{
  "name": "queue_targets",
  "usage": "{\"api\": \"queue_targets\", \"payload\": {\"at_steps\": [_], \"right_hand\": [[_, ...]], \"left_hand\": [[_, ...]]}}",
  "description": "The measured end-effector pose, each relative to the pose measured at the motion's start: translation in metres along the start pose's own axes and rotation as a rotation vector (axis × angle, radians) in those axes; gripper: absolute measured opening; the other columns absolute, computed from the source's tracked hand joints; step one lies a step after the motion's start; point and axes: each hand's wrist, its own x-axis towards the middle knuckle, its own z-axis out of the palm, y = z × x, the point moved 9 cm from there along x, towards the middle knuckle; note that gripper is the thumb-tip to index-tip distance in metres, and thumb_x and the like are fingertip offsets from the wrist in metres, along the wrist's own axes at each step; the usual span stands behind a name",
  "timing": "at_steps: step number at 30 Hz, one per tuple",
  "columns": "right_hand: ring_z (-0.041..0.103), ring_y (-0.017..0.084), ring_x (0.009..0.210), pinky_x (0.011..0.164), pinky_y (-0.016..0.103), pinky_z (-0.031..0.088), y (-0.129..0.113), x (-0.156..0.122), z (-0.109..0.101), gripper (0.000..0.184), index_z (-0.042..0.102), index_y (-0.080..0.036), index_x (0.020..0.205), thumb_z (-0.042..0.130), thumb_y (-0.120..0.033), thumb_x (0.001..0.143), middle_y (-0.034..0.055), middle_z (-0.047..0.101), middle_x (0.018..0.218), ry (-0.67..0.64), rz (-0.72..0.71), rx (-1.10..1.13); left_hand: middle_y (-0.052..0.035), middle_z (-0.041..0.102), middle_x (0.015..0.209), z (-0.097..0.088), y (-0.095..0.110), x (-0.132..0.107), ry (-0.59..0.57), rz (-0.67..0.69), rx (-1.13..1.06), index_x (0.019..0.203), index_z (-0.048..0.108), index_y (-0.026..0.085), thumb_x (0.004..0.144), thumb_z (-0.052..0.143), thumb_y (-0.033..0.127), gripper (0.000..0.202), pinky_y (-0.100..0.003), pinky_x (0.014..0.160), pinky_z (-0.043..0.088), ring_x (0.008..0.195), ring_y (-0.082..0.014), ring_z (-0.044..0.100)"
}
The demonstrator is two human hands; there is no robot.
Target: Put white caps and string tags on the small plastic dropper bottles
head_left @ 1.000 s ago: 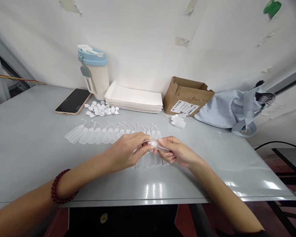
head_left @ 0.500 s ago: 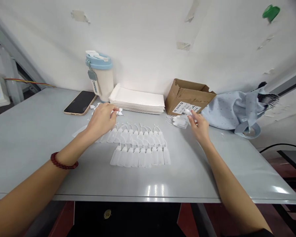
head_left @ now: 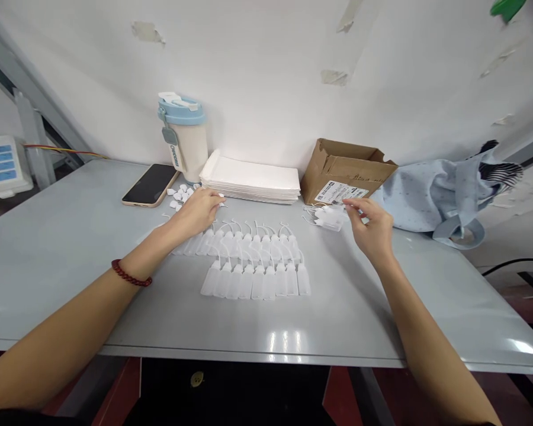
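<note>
My left hand [head_left: 198,212] hovers at the pile of small white caps [head_left: 182,194], its fingers pinched together; whatever they hold is hidden or too small to name. My right hand [head_left: 373,229] is beside a small heap of translucent bottles with thin white tubes [head_left: 331,219]. Its thumb and index finger are slightly apart, and no bottle shows between them. Between the hands lie two rows of similar flat bottles, a front row [head_left: 256,281] and a back row [head_left: 249,244], tubes pointing away from me. My left forearm covers part of the back row.
A phone [head_left: 151,184] and a cream tumbler with a blue lid [head_left: 190,142] stand at the back left. A stack of white envelopes or sheets [head_left: 253,177], an open cardboard box [head_left: 349,171] and a light blue cloth bag [head_left: 421,192] line the wall.
The white bottle that was in my right fingers is no longer in them; that hand has shifted slightly right of the heap. My left hand has moved a little right, uncovering more caps.
</note>
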Motion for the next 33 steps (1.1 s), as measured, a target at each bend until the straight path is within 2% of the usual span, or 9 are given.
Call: {"api": "queue_targets", "payload": {"at_steps": [2,5,9,11,14,17,20,26,33], "right_hand": [[0.062,0.02,0.075,0.064,0.032,0.048,-0.018,-0.005,0.008,0.02,0.072,-0.019,0.089,0.055,-0.03,0.086,0.0071,0.072,0.086,-0.192,0.012,0.065],[0.059,0.015,0.066,0.061,0.029,0.046,-0.046,-0.019,0.022,0.022,0.07,-0.019,0.091,0.06,-0.036,0.085,0.0043,0.071,0.083,-0.494,0.036,0.147],[0.057,0.014,0.065,0.06,0.027,0.044,-0.074,-0.041,0.031,0.03,0.068,-0.018,0.089,0.064,-0.047,0.081,0.0012,0.066,0.072,-0.742,0.03,0.177],[0.057,0.014,0.063,0.058,0.027,0.043,-0.081,-0.053,0.036,0.038,0.066,-0.018,0.095,0.064,-0.052,0.08,0.0008,0.064,0.072,-0.879,0.016,0.129],[0.058,0.017,0.066,0.061,0.03,0.044,-0.086,-0.068,0.039,0.053,0.063,-0.018,0.107,0.065,-0.06,0.075,0.0024,0.065,0.08,-1.017,-0.012,0.017],[0.061,0.021,0.073,0.063,0.032,0.045,-0.086,-0.078,0.041,0.069,0.06,-0.018,0.117,0.066,-0.067,0.069,0.0049,0.066,0.086,-1.119,-0.01,-0.059],[0.061,0.024,0.077,0.064,0.033,0.045,-0.084,-0.083,0.044,0.075,0.058,-0.017,0.12,0.065,-0.07,0.066,0.0064,0.067,0.088,-1.171,0.008,-0.109],[0.062,0.025,0.079,0.066,0.034,0.044,-0.088,-0.086,0.051,0.07,0.059,-0.017,0.116,0.068,-0.066,0.067,0.0064,0.068,0.09,-1.202,-0.003,-0.151],[0.062,0.026,0.082,0.069,0.036,0.044,-0.092,-0.091,0.055,0.054,0.059,-0.016,0.11,0.07,-0.054,0.073,0.0058,0.067,0.089,-1.241,-0.025,-0.189]], "left_hand": [[-0.0126,0.069,0.097,0.003,-0.001,0.002,-0.024,-0.01,0.014,0.097,0.073,0.014,0.085,0.036,0.02,0.039,-0.04,0.086,0.046,0.092,-0.0264,0.061],[-0.0111,0.069,0.092,0.005,-0.002,0.003,-0.06,-0.027,0.022,0.093,0.073,0.015,0.083,0.038,0.024,0.038,-0.036,0.083,0.047,0.09,-0.0258,0.063],[-0.0088,0.071,0.088,0.004,-0.003,0.002,-0.091,-0.077,0.014,0.085,0.073,0.016,0.08,0.04,0.027,0.035,-0.031,0.079,0.047,0.087,-0.0238,0.064],[-0.0078,0.072,0.085,0.004,-0.003,0.001,-0.105,-0.11,0.002,0.083,0.073,0.017,0.079,0.041,0.029,0.034,-0.03,0.077,0.047,0.084,-0.023,0.065],[-0.0072,0.072,0.084,0.004,-0.002,0.0,-0.135,-0.16,-0.014,0.084,0.073,0.017,0.077,0.043,0.031,0.034,-0.029,0.075,0.047,0.083,-0.0229,0.066],[-0.0075,0.073,0.085,0.003,-0.002,-0.001,-0.151,-0.202,-0.03,0.086,0.073,0.016,0.076,0.045,0.032,0.034,-0.029,0.075,0.047,0.083,-0.0236,0.067],[-0.0079,0.073,0.086,0.002,-0.001,-0.002,-0.146,-0.217,-0.053,0.089,0.073,0.016,0.076,0.045,0.032,0.034,-0.029,0.075,0.047,0.083,-0.0233,0.067],[-0.0096,0.073,0.09,0.003,0.002,-0.001,-0.153,-0.198,-0.052,0.09,0.073,0.013,0.077,0.044,0.031,0.036,-0.031,0.079,0.048,0.085,-0.0241,0.067],[-0.0096,0.072,0.088,0.002,0.004,-0.002,-0.141,-0.201,-0.081,0.087,0.072,0.014,0.076,0.045,0.031,0.034,-0.031,0.077,0.048,0.083,-0.0243,0.066]]}}
